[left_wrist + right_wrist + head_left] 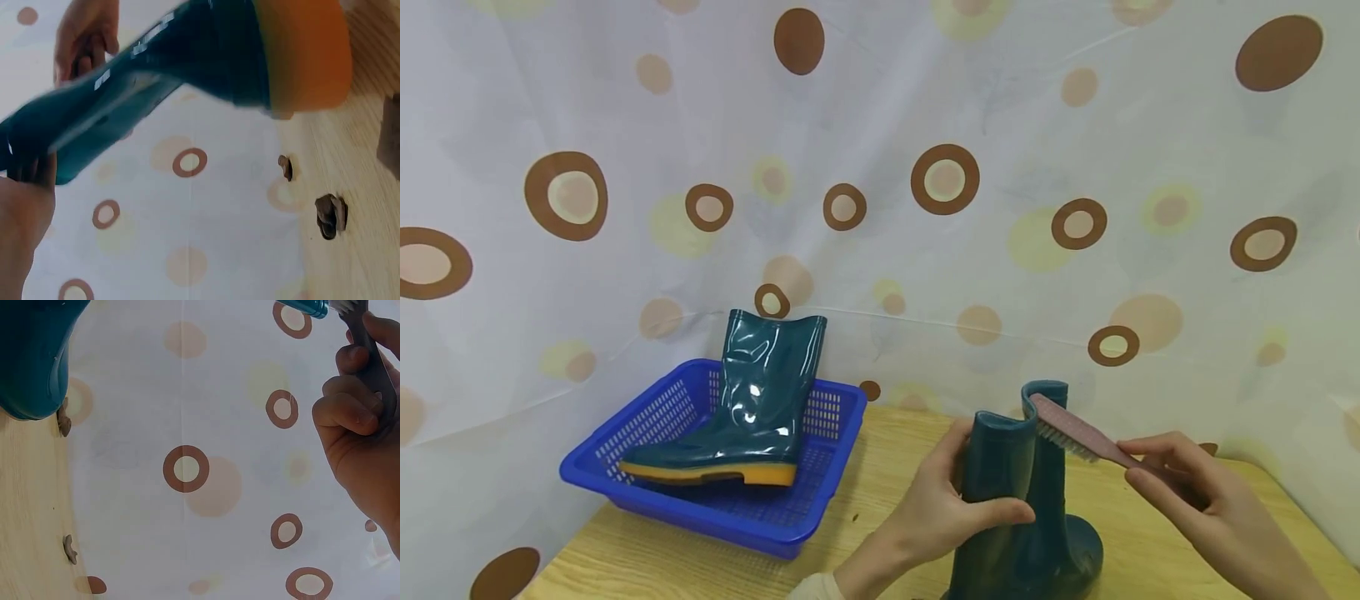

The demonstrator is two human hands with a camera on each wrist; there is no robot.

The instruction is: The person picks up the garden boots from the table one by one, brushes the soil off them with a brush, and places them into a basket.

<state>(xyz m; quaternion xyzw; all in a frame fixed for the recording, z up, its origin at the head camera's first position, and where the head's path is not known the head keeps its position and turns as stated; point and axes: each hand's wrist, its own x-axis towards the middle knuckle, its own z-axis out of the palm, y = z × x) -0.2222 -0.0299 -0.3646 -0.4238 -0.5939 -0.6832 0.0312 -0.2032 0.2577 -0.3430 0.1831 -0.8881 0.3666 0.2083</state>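
Observation:
A dark green rubber boot [1000,475] stands on the table at the front right, its top squeezed into a fold. My left hand [936,504] grips the shaft from the left, thumb across the near side. In my right hand [1206,492] is the handle of a pinkish scrubbing brush [1075,429], its pale bristles facing down and its head at the boot's upper rim. The right wrist view shows the fingers curled round the brush handle [375,369]. An orange heel [312,56] shows on the boot in the left wrist view.
A blue plastic basket [685,510] on the left holds a matching boot [760,400] with a yellow-orange sole. Small brown lumps [330,215] lie on the wooden table [850,500]. Behind the table hangs a white sheet [880,108] with brown circles.

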